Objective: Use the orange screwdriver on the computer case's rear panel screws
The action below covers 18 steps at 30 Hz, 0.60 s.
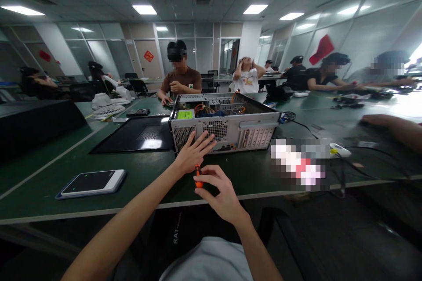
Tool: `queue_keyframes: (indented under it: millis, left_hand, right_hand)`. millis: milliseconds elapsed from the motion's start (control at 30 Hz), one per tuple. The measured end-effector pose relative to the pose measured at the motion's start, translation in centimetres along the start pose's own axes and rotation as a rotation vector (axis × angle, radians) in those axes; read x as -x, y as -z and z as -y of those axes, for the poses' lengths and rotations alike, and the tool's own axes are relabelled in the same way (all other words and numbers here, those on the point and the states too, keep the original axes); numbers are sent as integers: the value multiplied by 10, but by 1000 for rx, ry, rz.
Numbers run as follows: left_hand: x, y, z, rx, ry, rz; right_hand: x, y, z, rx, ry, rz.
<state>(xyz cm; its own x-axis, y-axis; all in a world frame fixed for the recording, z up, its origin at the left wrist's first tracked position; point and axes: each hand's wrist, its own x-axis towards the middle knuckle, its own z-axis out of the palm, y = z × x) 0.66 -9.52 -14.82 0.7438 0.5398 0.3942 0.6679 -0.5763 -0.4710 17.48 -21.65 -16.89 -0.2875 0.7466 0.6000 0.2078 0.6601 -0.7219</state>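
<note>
An open computer case lies on the green table, its perforated rear panel towards me. Its top is uncovered, showing wires and a part with a yellow-green label. My left hand has its fingers spread in front of the rear panel, at the left part; whether it touches the metal I cannot tell. Just below it, my right hand pinches a small orange and black screwdriver between thumb and fingers. The screwdriver handle is upright; its tip is hidden or too small to make out.
A black side panel lies left of the case, and a white tablet-like device near the front edge. Cables and a white power strip lie at the right. A person sits across the table; another's arm reaches in from the right.
</note>
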Motion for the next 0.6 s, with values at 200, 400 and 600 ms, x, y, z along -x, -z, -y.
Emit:
queue_keyframes:
  millis: [200, 400, 600]
  left_hand:
    - [1, -2, 0, 5, 3, -30]
    - [1, 1, -1, 6, -7, -36]
    - [0, 3, -1, 4, -5, -13]
  right_hand:
    - [0, 3, 6, -65, -39, 95]
    - [-2, 0, 4, -13, -43, 43]
    - [-3, -2, 3, 17, -67, 40]
